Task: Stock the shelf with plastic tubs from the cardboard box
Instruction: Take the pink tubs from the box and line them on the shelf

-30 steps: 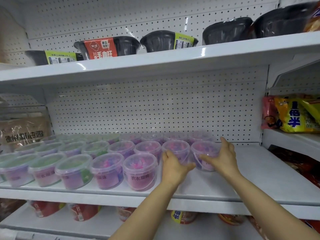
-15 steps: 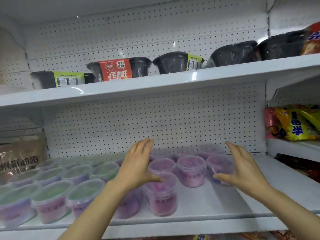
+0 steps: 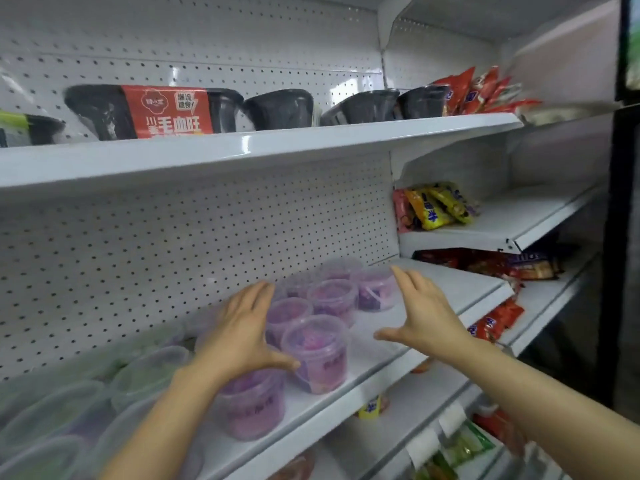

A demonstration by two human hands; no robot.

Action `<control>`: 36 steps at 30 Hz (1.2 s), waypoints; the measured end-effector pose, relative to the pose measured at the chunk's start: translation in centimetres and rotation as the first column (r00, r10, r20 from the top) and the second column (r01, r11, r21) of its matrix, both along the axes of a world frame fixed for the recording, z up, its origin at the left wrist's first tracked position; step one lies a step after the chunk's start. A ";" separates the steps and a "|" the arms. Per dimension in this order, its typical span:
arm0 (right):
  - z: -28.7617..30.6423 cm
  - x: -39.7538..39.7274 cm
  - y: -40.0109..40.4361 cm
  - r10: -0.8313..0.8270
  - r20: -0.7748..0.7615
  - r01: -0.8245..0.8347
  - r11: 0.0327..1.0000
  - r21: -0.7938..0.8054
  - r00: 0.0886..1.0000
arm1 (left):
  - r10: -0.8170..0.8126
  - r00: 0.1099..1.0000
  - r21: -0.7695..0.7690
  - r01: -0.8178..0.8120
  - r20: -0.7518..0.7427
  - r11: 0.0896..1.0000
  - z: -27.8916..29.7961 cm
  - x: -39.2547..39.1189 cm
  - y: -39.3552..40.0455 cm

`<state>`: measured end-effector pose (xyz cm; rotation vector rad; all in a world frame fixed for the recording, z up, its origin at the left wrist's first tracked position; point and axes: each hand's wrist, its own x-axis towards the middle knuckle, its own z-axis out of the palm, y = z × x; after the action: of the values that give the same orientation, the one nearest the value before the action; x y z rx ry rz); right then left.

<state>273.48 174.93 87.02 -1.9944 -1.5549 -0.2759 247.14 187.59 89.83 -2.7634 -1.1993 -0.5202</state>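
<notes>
both hands hover over the middle shelf (image 3: 433, 275) with fingers straight and spread, holding nothing. the left hand (image 3: 239, 336) hangs above the purple tubs (image 3: 332, 299), its thumb tip near or touching the front purple tub (image 3: 317, 353); contact cannot be told. the right hand (image 3: 424, 313) is held edge-on to the right of the tubs, apart from them, palm facing left, above a bare part of the shelf. the purple tubs stand upright in rows running from the shelf's front edge back to the pegboard wall (image 3: 173, 244). one more purple tub (image 3: 249, 407) stands at the front edge under the left wrist. green tubs (image 3: 145, 372) fill the left part of the same shelf, blurred. the shelf above carries black bowls (image 3: 280, 109), one with a red sleeve (image 3: 168, 110). snack packets (image 3: 436, 207) lie on the shelves to the right. the cardboard box does not show.
</notes>
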 end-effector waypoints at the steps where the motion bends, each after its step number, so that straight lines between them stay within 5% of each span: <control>1: 0.1 -0.5 -0.7 -0.017 0.016 0.017 1.000 -0.013 1.000 | -0.025 1.000 0.009 0.025 -0.009 1.000 0.1 0.3 -0.3; 15: -0.1 -8.0 -11.5 -0.192 0.418 0.231 0.972 -0.044 0.888 | -0.178 0.978 0.196 0.196 -0.107 0.961 -0.8 -2.0 -6.2; 23: -4.5 -15.8 -16.4 -0.267 0.371 0.292 0.956 -0.012 0.889 | -0.159 0.979 0.163 0.179 -0.131 0.970 -2.5 -12.2 -11.5; 36: -2.7 -28.7 -22.4 -0.331 0.299 0.384 0.913 -0.139 0.895 | -0.260 0.943 0.115 0.288 -0.206 0.951 -2.5 -20.2 -14.1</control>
<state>244.75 152.53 84.33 -2.4876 -1.4005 -0.5841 226.93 173.51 87.37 -2.7918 -0.7107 -0.3380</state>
